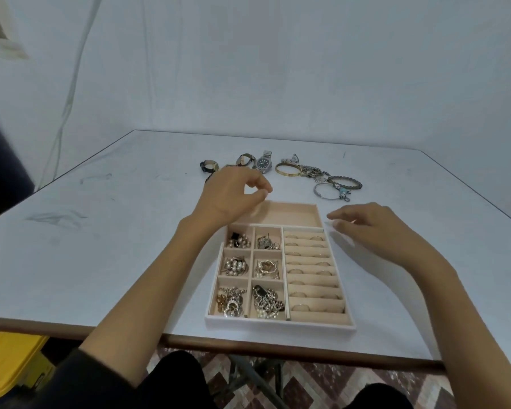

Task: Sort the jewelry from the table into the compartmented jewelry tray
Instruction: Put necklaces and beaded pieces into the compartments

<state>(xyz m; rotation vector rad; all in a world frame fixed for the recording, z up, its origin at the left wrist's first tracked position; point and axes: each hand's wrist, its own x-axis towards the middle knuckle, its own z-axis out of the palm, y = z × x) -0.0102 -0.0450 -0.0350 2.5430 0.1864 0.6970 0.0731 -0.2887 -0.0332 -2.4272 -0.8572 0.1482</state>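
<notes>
A beige compartmented jewelry tray [278, 323] lies near the table's front edge. Its six small left compartments hold earrings, rings and chains, and rings sit in the ring rolls [310, 276] on the right. The long far compartment [289, 215] shows nothing inside. My left hand [230, 196] hovers over the tray's far left corner, thumb and forefinger pinched together with no item visible between them. My right hand [366, 225] hovers just right of the tray's far right corner, fingers spread and holding nothing. Beyond the tray lie three watches [263, 163], a gold bangle [288, 169], a chain pile [311, 171], a beaded bracelet [344, 183] and a silver bangle [326, 191].
The white table [101, 246] has a brown front edge just below the tray. A white sheet hangs behind it. A yellow container [9, 358] stands on the floor at the lower left, under the table.
</notes>
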